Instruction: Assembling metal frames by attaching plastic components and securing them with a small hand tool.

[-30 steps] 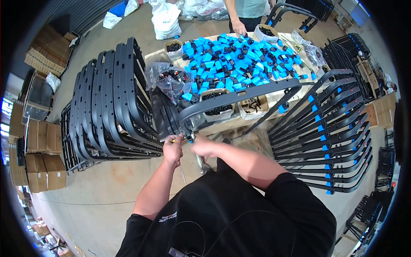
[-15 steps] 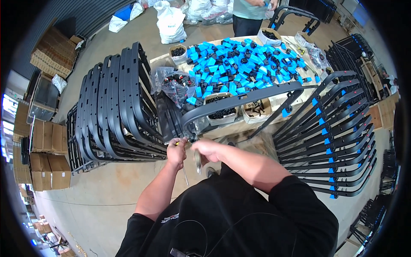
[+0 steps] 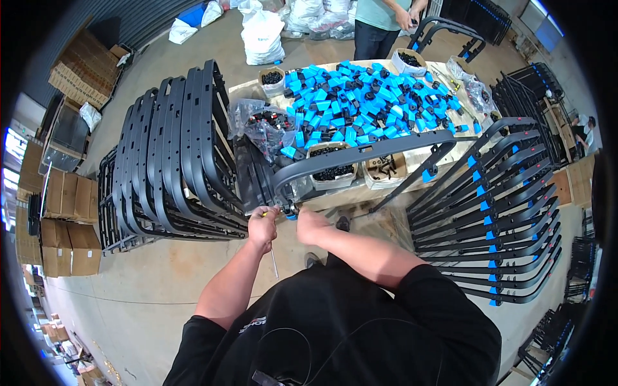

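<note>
Left grip: the left hand (image 3: 262, 225) is curled around a thin tool (image 3: 274, 260) with a bit of yellow showing at the fist and a slim metal shaft pointing down toward the wearer's body.
Right grip: the right hand (image 3: 312, 225) seems curled, just right of the frame's near end; its fingers are hidden, so what it holds, if anything, I cannot tell.
Dark frame: one curved metal frame (image 3: 367, 148) reaches across the near side of the worktop (image 3: 243, 92), its left end close to both hands, with a small blue piece (image 3: 291, 216) there.
Handling well: in my judgement, the frame end should be steadied, the two hands should work square to it, and the tool's shaft should be angled away from the torso.
On the worktop: a wide heap of blue and black caps (image 3: 373, 103), a clear plastic bag (image 3: 241, 119), and a box of small black parts (image 3: 335, 184) beside one of loose dark pieces (image 3: 384, 183).
In the way: stacked frames (image 3: 158, 145) crowd the left elbow side; a row of blue-capped frames (image 3: 518, 222) hems in the right.
Beyond: a co-worker's hands (image 3: 403, 19) across the worktop; white sacks (image 3: 262, 38) behind.
</note>
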The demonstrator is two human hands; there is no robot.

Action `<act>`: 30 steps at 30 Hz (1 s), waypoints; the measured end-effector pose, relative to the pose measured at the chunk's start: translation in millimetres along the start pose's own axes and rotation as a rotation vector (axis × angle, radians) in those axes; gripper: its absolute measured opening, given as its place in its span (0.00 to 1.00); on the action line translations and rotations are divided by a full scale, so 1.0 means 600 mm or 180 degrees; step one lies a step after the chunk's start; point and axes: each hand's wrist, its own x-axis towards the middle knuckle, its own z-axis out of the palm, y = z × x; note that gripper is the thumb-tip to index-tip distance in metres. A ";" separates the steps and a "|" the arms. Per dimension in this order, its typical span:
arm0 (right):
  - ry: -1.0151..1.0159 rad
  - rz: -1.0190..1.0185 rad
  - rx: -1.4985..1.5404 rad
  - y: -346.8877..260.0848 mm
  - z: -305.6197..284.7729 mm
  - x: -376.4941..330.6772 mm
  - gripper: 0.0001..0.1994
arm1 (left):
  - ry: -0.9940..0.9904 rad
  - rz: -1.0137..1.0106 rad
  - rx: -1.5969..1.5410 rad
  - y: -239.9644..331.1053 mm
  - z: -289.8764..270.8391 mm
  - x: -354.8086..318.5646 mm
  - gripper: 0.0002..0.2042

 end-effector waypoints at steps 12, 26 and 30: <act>-0.1714 0.0398 0.0968 -0.041 -0.038 0.000 0.12 | 0.0080 0.0276 0.0113 -0.018 -0.020 0.006 0.08; -0.2202 0.0971 0.2709 -0.067 -0.112 -0.035 0.14 | 0.0445 0.0948 0.0312 -0.041 -0.021 0.021 0.08; -0.0462 -0.0290 -0.0041 -0.007 -0.009 -0.017 0.19 | 0.0429 0.0202 0.0367 -0.016 -0.001 0.006 0.09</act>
